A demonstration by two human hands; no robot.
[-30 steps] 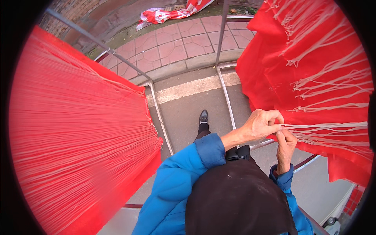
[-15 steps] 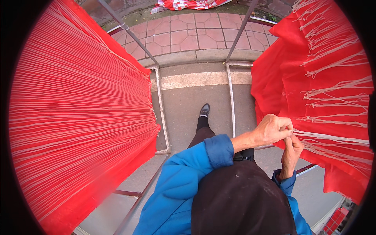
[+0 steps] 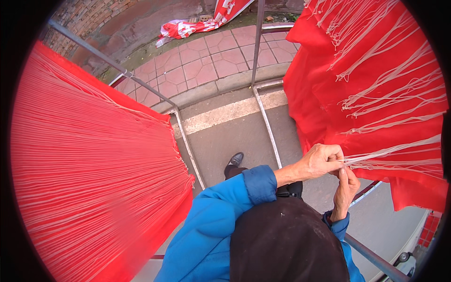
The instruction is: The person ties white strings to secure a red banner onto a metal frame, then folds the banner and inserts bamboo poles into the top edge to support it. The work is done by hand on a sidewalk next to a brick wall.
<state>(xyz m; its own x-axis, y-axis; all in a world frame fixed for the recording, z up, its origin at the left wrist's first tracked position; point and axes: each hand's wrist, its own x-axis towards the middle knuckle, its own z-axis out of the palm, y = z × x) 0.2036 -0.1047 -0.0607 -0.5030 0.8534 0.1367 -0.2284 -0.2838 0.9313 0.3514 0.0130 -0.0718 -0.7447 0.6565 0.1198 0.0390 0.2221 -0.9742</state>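
My left hand (image 3: 322, 160) pinches the ends of a bundle of white strings (image 3: 394, 150) on the right side. My right hand (image 3: 346, 188) is just below, its thumb and fingertips pressed together at the same string ends. Behind the strings hangs a red cloth (image 3: 307, 84). More white strings (image 3: 376, 96) lie over it above my hands, gathered into separate bunches whose ends look knotted. On the left, another red cloth (image 3: 162, 218) carries dense rows of fine white strings (image 3: 103, 150), away from both hands.
Thin metal frames (image 3: 265, 115) (image 3: 187, 143) stand beside the cloths. Between them are grey road and my shoe (image 3: 236, 159). A curb (image 3: 230, 83), pink paving (image 3: 202, 70), a crumpled red-and-white sheet (image 3: 188, 29) and a brick wall (image 3: 89, 26) lie beyond. A metal bar (image 3: 376, 261) crosses at lower right.
The view has turned, so the frames and paving appear tilted and the cloths shifted. Both hands keep their pinch at the string ends, close together.
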